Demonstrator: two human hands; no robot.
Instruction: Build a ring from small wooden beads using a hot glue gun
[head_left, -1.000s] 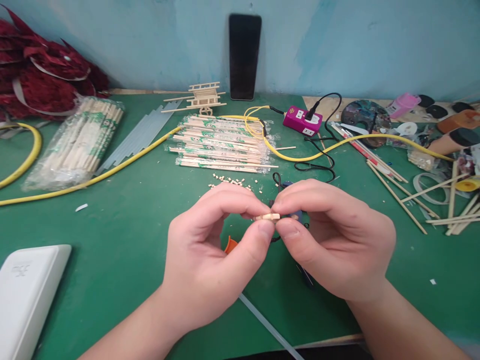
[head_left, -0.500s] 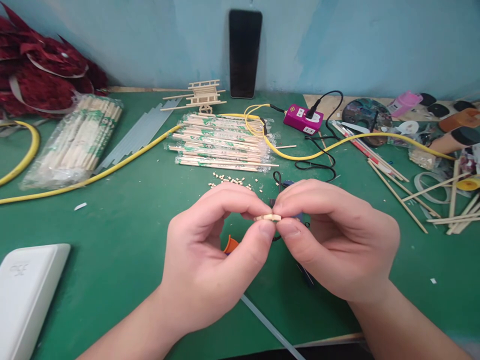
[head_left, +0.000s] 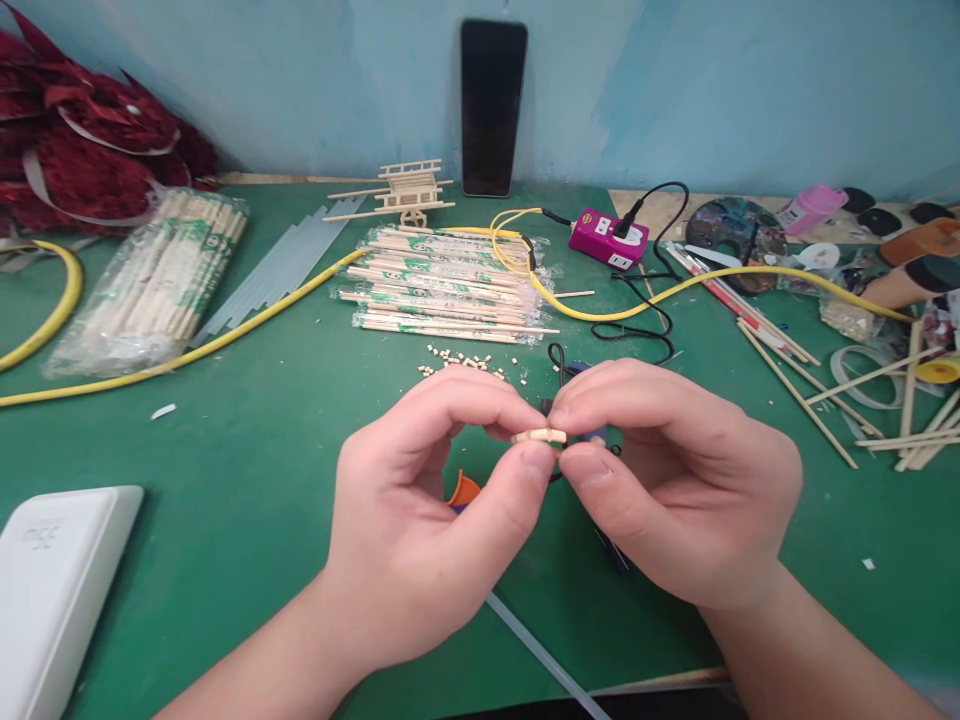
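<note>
"Where could anyone reach past the wrapped chopsticks (head_left: 450, 285)?"

"To their near left, mostly bare desk (head_left: 232, 480) stretches between the yellow cable (head_left: 300, 296), the white power bank (head_left: 67, 580) and the left hand (head_left: 427, 510)."

"And to their right?"

"Tighter. The purple socket (head_left: 589, 234) and black cord (head_left: 687, 200) stand in the way. Small wooden bits (head_left: 466, 361) lie just in front of the chopsticks, and the upright phone (head_left: 493, 110) bars the back."

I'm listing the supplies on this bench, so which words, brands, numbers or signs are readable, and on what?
None can be read for certain.
Plastic-wrapped bundle at left: green print, too blurred.
Wrapped sticks in the middle: green print, too small.
White block: faint grey marking, unreadable.
Purple power strip: small yellowish mark, too small.
</note>
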